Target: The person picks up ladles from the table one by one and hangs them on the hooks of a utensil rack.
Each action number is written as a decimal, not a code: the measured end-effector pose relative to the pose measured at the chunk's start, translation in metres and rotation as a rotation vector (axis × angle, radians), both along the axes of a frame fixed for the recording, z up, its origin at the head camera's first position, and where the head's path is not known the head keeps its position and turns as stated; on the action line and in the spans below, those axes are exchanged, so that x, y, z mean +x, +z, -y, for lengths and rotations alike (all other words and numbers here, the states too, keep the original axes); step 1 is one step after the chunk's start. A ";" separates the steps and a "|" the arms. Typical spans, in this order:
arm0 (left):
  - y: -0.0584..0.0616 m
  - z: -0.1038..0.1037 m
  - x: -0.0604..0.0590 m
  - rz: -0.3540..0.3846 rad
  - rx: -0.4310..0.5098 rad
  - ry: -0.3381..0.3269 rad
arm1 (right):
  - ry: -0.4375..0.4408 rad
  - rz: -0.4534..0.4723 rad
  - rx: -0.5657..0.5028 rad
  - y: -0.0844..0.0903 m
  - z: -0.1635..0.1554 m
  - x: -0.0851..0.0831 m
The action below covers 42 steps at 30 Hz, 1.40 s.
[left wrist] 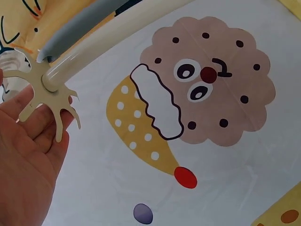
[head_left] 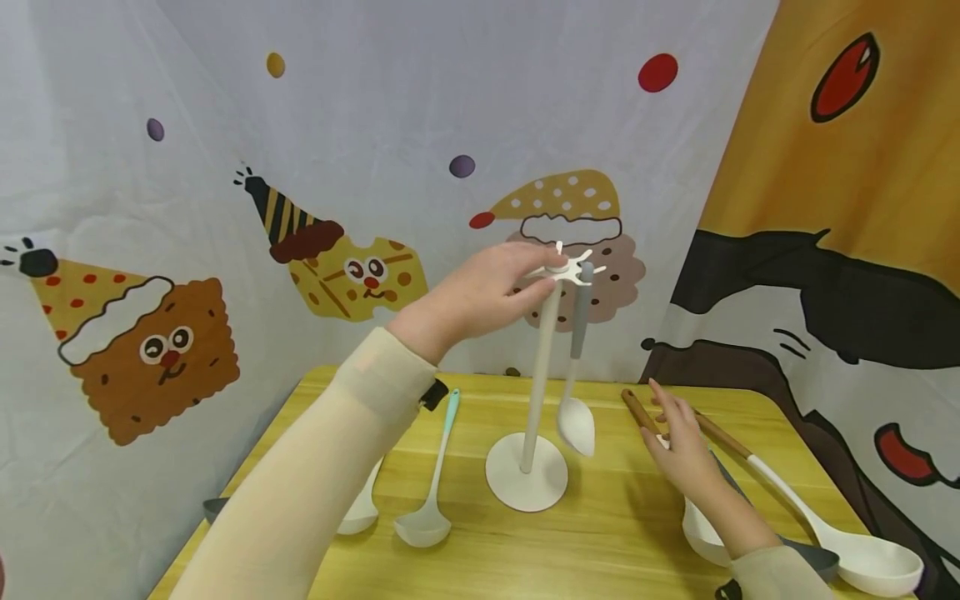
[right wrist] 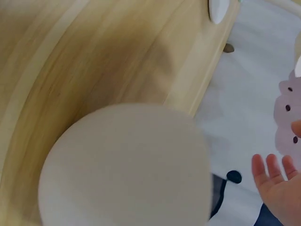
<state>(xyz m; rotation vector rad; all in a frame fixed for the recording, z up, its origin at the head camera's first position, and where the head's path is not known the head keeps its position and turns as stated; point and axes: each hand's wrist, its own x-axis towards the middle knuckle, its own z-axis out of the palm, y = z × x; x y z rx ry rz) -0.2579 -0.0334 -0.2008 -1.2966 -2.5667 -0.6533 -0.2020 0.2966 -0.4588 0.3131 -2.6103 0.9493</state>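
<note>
A cream utensil stand [head_left: 538,375] with a round base and a ring of hooks stands upright on the table. My left hand [head_left: 480,287] holds the hooked top, with thumb and fingers around its edge. In the left wrist view the fingers [left wrist: 44,125] bend behind the hooks. From one hook hangs a white ladle with a grey handle [head_left: 580,321]. My right hand [head_left: 686,454] hovers over the ladles at the right, fingers spread and nothing in them. Below it lie a white ladle with a wooden handle [head_left: 701,533] and a dark grey ladle [head_left: 813,557], partly hidden.
Another wooden-handled white ladle [head_left: 873,558] lies at the table's right edge. A white ladle with a mint handle tip [head_left: 427,521] lies left of the stand, another white ladle [head_left: 360,515] beside it. A printed cloth [head_left: 375,92] hangs behind the wooden table [head_left: 600,533].
</note>
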 end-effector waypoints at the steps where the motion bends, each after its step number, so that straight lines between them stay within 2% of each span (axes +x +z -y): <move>1: 0.000 0.000 0.000 -0.013 -0.009 0.002 | -0.006 0.023 0.010 -0.001 -0.003 0.000; 8: 0.000 0.000 0.002 -0.075 -0.055 0.010 | -0.018 0.124 0.074 -0.010 -0.020 -0.001; 19: 0.000 -0.004 0.003 -0.106 -0.077 0.023 | -0.036 0.299 0.193 -0.018 -0.035 -0.003; 32: 0.000 -0.009 0.004 -0.121 -0.068 0.036 | -0.064 0.404 0.236 -0.027 -0.049 -0.010; 42: -0.003 -0.011 0.004 -0.153 -0.042 0.046 | -0.079 0.409 0.297 -0.038 -0.053 -0.017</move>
